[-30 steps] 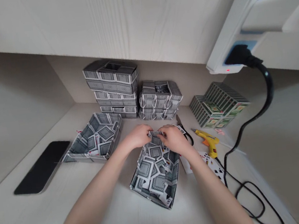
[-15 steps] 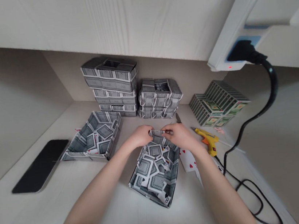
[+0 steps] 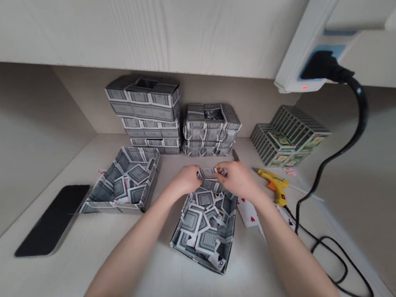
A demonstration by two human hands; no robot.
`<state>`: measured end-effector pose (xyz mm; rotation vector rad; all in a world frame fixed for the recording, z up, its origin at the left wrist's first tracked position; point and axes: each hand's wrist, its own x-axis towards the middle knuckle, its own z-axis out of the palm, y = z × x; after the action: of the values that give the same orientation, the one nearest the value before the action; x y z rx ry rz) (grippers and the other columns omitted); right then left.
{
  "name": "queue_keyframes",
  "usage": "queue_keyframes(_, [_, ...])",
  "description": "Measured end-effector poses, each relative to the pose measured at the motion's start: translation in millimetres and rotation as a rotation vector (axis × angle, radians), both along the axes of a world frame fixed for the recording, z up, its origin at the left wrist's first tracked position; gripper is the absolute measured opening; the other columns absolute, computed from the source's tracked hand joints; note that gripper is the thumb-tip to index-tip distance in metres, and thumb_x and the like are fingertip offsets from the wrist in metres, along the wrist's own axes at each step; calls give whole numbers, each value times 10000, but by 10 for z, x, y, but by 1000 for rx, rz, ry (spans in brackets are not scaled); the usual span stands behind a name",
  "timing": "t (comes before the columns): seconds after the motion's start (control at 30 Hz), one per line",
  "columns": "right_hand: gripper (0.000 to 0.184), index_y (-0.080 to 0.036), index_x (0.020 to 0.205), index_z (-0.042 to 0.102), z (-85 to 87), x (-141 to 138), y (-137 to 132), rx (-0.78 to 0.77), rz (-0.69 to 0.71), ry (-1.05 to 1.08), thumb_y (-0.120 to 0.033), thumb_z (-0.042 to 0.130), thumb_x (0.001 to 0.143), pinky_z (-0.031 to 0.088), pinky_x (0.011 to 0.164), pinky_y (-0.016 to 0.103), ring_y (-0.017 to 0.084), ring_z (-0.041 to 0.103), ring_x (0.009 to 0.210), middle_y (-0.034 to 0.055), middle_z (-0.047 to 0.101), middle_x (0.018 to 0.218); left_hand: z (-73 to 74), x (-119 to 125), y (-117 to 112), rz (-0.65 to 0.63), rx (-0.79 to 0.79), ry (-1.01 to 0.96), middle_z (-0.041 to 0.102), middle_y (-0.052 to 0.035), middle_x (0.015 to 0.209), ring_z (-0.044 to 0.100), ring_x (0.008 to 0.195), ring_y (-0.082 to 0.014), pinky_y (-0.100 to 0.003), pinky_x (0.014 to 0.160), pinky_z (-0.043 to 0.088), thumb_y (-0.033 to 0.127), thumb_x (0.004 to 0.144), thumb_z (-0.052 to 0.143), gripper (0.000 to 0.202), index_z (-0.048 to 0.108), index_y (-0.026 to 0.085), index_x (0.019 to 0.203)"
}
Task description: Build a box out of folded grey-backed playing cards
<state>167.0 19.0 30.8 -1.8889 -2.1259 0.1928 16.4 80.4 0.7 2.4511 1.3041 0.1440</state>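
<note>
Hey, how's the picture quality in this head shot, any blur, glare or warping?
Head view: soft, even light with no hard glare; wide-angle warping slants the power strip and stretches the forearms; the left hand and right hand pinching the folded card strip look slightly soft; the card tray and the glue gun read clearly.

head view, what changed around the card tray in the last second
Left hand and right hand keep pinching the folded card, now slightly higher above the card tray. The right forearm swung aside, uncovering heart cards. Stacks, phone and glue gun stayed put.
</note>
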Motion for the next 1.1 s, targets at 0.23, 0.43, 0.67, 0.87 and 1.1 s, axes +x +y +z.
queue_keyframes(0.23, [221, -189, 909, 633, 2, -13, -1, 21, -10, 23, -281, 477, 781, 350, 606, 227, 161, 589, 672, 52, 676, 791, -25, -6, 7, -13, 27, -17, 659, -92, 839, 607, 780, -203, -225, 571, 400, 209, 675, 492, 158, 592, 147, 781])
queue_keyframes(0.43, [194, -182, 883, 617, 0, -22, 5, 18, -37, 19, -266, 475, 781, 342, 594, 226, 159, 584, 672, 53, 667, 776, -40, 0, -2, 2, 32, -25, 650, -101, 879, 604, 818, -211, -232, 601, 415, 201, 676, 505, 212, 561, 140, 871])
queue_keyframes(0.67, [203, -191, 887, 608, -17, -40, 31, 18, -74, -39, -309, 516, 750, 354, 629, 234, 182, 587, 741, 57, 659, 767, -31, 7, -26, 21, 38, -18, 640, -110, 889, 597, 836, -222, -249, 621, 420, 197, 693, 503, 211, 534, 133, 892])
queue_keyframes(0.87, [161, -244, 849, 627, 19, -47, -26, 9, -53, -74, -302, 536, 729, 350, 618, 229, 173, 590, 740, 12, 659, 749, 1, 20, -60, 33, 33, -11, 637, -98, 847, 596, 788, -210, -252, 584, 398, 171, 692, 499, 195, 507, 140, 884])
queue_keyframes(1.1, [237, -243, 906, 631, -9, -112, -32, -27, 18, -187, -333, 436, 806, 351, 642, 240, 179, 587, 795, 44, 664, 836, -24, 27, -62, 25, 57, -45, 637, -77, 814, 593, 782, -202, -244, 579, 388, 167, 683, 499, 199, 513, 156, 880])
